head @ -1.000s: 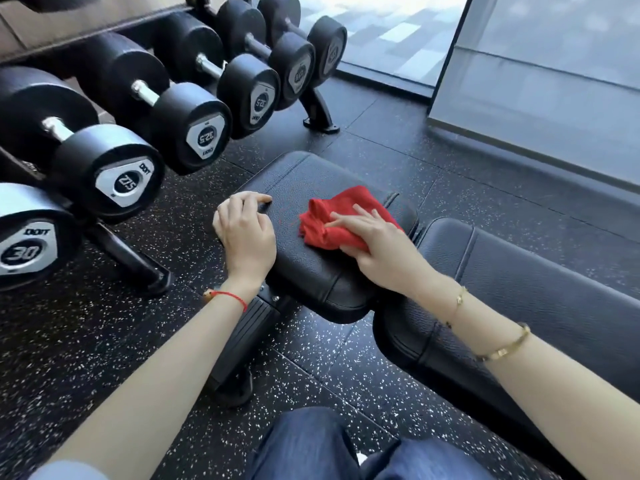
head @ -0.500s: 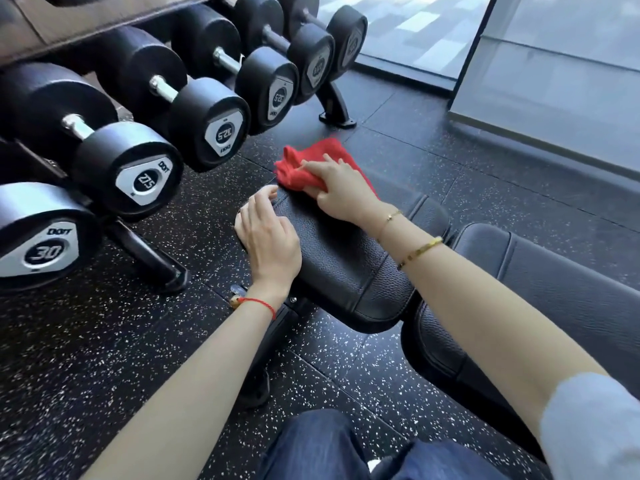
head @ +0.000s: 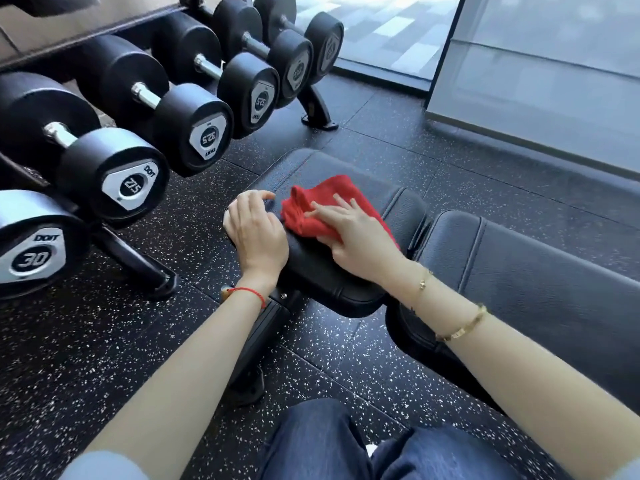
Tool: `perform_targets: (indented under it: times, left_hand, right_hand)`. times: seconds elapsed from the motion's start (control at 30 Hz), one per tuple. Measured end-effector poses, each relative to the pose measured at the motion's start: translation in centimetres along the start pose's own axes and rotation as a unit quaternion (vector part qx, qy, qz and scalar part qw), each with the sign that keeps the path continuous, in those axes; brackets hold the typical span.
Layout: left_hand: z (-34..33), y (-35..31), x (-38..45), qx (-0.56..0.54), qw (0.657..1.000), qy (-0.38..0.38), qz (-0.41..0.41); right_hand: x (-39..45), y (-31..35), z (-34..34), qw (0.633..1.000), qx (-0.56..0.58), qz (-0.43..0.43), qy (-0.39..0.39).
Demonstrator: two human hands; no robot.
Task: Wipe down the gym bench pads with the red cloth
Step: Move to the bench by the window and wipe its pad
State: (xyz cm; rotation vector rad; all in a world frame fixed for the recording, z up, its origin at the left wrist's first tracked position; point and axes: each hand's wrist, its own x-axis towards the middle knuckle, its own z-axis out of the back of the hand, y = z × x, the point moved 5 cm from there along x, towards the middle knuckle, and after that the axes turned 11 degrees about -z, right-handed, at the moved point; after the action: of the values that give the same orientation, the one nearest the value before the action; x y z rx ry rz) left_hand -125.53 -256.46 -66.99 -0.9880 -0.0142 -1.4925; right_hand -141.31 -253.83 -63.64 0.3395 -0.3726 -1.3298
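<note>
Cloth: I saw the red cloth (head: 329, 206) bunched on the seat pad (head: 332, 271), toward its far left part, touching the leather.
Right grip: my right hand (head: 360, 237) lay on the cloth with fingers stretched forward and spread, pressing it flat to the pad rather than pinching it; the cloth's near right edge was hidden under the palm.
Left grip: my left hand (head: 256, 230) rested on the pad's left edge, just beside the cloth, fingers loosely bent over the rim; I could not tell whether the fingertips touched the cloth.
Wrists: a red string (head: 251, 294) circled the left wrist; two gold bracelets (head: 460, 330) sat on the right forearm.
Surface: the seat pad was black and grained; the longer back pad (head: 540, 282) stood just right of it, a narrow gap between them.
Frame: a black post (head: 263, 341) ran down from under the seat pad to the floor.
Floor: black rubber (head: 104, 341) speckled white lay all around.
Rack: dumbbells (head: 114, 174) sat in a row on the left, plates reading 30, 27.5, 32.5, well apart from the hands.
Knees: blue denim (head: 346, 445) showed at the bottom edge.
Far side: a glass panel (head: 540, 71) stood at upper right.
</note>
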Motion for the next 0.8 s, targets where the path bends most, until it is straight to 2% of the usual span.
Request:
perform_targets:
  times: [0.07,0.17,0.37,0.43,0.5,0.67,0.8]
  left_hand:
    - [-0.1,0.2,0.0,0.007,1.000,0.005,-0.004]
    - [-0.2,0.3,-0.1,0.009,1.000,0.006,-0.007]
    - [-0.1,0.2,-0.1,0.009,1.000,0.006,-0.009]
    - [-0.2,0.2,-0.2,0.009,1.000,0.011,-0.008]
    - [-0.1,0.2,-0.2,0.011,1.000,0.012,-0.005]
    - [-0.1,0.1,0.0,0.016,1.000,0.017,-0.005]
    - [0.1,0.0,-0.1,0.005,1.000,0.009,-0.002]
  right_hand:
    - [-3.7,-0.1,0.2,0.999,0.013,0.028,0.012]
    - [-6.5,-2.2,1.4,1.000,0.018,0.016,0.012]
    - [-1.5,-6.7,3.9,0.987,-0.016,-0.143,-0.068]
    - [0.2,-6.3,3.8,0.984,-0.013,-0.162,-0.073]
    - [0.0,-4.9,2.8,0.990,-0.001,-0.130,-0.054]
    - [-5.5,-2.5,1.1,0.999,0.024,0.035,0.006]
    - [-2.6,-3.4,1.6,0.999,0.040,0.019,0.004]
